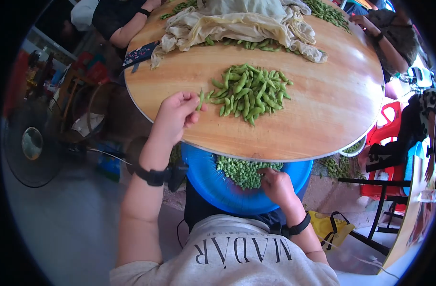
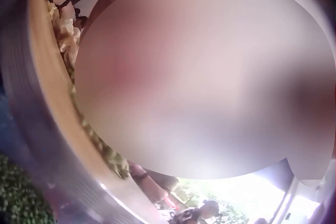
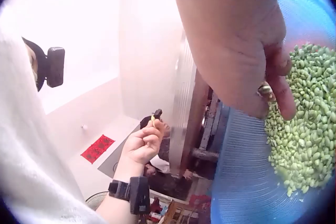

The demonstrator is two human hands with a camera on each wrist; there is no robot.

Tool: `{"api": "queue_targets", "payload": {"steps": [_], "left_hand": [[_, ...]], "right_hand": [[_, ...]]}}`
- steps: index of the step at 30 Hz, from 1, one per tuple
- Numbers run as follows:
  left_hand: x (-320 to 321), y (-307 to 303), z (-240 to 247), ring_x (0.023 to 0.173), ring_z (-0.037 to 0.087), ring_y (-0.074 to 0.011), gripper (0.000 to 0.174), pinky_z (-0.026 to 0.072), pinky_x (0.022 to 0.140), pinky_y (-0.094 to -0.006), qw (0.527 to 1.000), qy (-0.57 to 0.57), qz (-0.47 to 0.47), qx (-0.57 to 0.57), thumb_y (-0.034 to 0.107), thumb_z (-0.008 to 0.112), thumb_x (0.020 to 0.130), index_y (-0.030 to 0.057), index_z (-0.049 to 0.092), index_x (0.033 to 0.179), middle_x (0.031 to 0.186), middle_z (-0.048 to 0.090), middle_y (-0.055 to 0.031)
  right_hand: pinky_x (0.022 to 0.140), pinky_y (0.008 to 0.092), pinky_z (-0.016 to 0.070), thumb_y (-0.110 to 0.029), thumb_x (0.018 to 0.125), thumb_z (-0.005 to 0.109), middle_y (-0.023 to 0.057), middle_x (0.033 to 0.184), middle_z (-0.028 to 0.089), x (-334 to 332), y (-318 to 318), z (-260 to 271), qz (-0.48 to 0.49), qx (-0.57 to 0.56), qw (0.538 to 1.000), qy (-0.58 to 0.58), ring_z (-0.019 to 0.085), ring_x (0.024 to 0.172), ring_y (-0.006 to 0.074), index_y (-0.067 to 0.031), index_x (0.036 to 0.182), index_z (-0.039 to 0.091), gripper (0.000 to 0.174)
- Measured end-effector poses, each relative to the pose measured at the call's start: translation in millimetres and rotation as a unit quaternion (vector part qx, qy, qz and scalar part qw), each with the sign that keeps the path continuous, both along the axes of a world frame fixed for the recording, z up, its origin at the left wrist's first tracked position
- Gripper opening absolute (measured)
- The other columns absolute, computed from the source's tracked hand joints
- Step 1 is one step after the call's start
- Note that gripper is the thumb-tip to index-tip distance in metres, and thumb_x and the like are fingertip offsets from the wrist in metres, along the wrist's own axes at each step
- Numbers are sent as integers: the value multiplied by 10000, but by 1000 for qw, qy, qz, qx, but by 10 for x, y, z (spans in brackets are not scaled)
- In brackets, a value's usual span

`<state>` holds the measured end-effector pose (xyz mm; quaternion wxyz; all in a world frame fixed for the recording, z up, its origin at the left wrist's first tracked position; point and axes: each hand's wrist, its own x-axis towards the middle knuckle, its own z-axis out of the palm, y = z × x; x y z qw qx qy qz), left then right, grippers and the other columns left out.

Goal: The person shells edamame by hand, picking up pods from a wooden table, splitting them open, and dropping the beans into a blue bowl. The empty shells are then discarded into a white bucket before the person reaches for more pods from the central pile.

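My left hand [image 1: 177, 112] is raised at the table's near left edge and pinches a green soybean pod [image 1: 200, 99] between thumb and fingertips. Just right of it, a heap of whole green pods [image 1: 253, 90] lies on the round wooden table [image 1: 322, 109]. Lower down, my right hand [image 1: 278, 188] hangs into a blue plastic basin [image 1: 203, 183] below the table edge. Its fingers bend over the shelled soybeans [image 3: 307, 124] there. A small pale bean [image 3: 265, 90] shows between its thumb and fingers, mostly hidden by them.
A crumpled cream cloth [image 1: 237, 28] covers more pods at the table's far side. People sit across and at the right, one arm [image 1: 130, 31] resting at the far left edge. A standing fan [image 1: 32, 143] is at left, red stools [image 1: 389, 119] at right, a yellow bag [image 1: 330, 226] on the floor.
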<state>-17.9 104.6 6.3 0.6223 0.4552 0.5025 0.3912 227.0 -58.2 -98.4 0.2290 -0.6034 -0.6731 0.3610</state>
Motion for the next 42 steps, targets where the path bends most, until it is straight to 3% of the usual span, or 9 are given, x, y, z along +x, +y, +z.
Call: {"api": "queue_targets", "payload": {"steps": [5, 9, 12, 13, 20, 25, 28, 34, 42], "left_hand": [[129, -779, -52, 559, 537, -88, 110, 390, 439, -178, 991, -116, -49, -35, 59, 542, 849, 1, 530, 942, 818, 613, -111], [204, -1229, -216, 511, 528, -91, 109, 371, 419, -178, 985, -141, -66, -68, 67, 566, 841, 25, 553, 941, 799, 619, -101], [222, -1370, -372, 506, 510, -82, 126, 359, 424, -177, 983, -142, -63, -100, 77, 576, 842, 15, 570, 953, 775, 611, -83], [222, -1404, -397, 506, 505, -78, 131, 356, 426, -177, 980, -144, -62, -119, 78, 579, 842, 9, 576, 954, 766, 608, -77], [235, -1482, -424, 558, 514, -61, 138, 415, 501, -188, 986, 29, -164, 8, 16, 611, 813, -21, 603, 945, 751, 601, -39], [342, -1557, -451, 675, 563, -79, 208, 453, 580, -193, 989, -136, -53, 22, -28, 609, 801, -4, 575, 1005, 797, 599, -24], [409, -1570, -597, 707, 564, -78, 193, 452, 592, -195, 986, -140, 2, 91, -36, 585, 815, 5, 575, 1004, 868, 597, -34], [340, -1492, -420, 546, 513, -67, 169, 374, 460, -181, 995, -95, -1, 35, 69, 585, 844, 15, 591, 1004, 860, 608, -53], [339, -1519, -422, 514, 493, -67, 136, 386, 451, -197, 975, 96, -69, 188, 6, 592, 822, -46, 612, 946, 721, 551, -33]], "right_hand": [[617, 432, 474, -156, 753, 651, 188, 739, 571, -65, -41, -22, -30, 120, 992, 10, 576, 718, 383, 13, 925, 542, 265], [575, 373, 447, -178, 760, 668, 191, 741, 574, -120, -51, 150, -99, 3, 990, 104, 560, 657, 358, 13, 880, 564, 248], [543, 329, 437, -189, 778, 660, 159, 686, 567, -143, -36, 127, -63, 133, 987, 71, 551, 570, 280, 8, 845, 581, 223], [506, 268, 408, -194, 796, 648, 70, 614, 548, -178, -89, 193, -125, -25, 976, 178, 501, 524, 148, 9, 825, 590, 213], [447, 191, 330, -202, 834, 619, -17, 603, 518, -404, -2, 479, -96, -219, 853, 463, 446, 516, 50, -14, 813, 580, 193], [414, 206, 312, -213, 883, 548, 10, 623, 534, -613, -9, 341, -114, -269, 648, 704, 437, 461, 81, -58, 761, 542, 197], [434, 202, 316, -254, 903, 517, -1, 630, 514, -673, -4, 350, -109, -288, 642, 702, 434, 501, 69, -58, 756, 540, 246], [498, 192, 340, -314, 938, 438, -19, 638, 468, -467, 20, 507, -60, -157, 890, 425, 411, 571, 58, -19, 885, 590, 336], [469, 202, 331, -366, 940, 413, -11, 595, 462, -442, 66, 638, -54, -217, 874, 432, 400, 519, 63, -19, 830, 556, 391]]}}
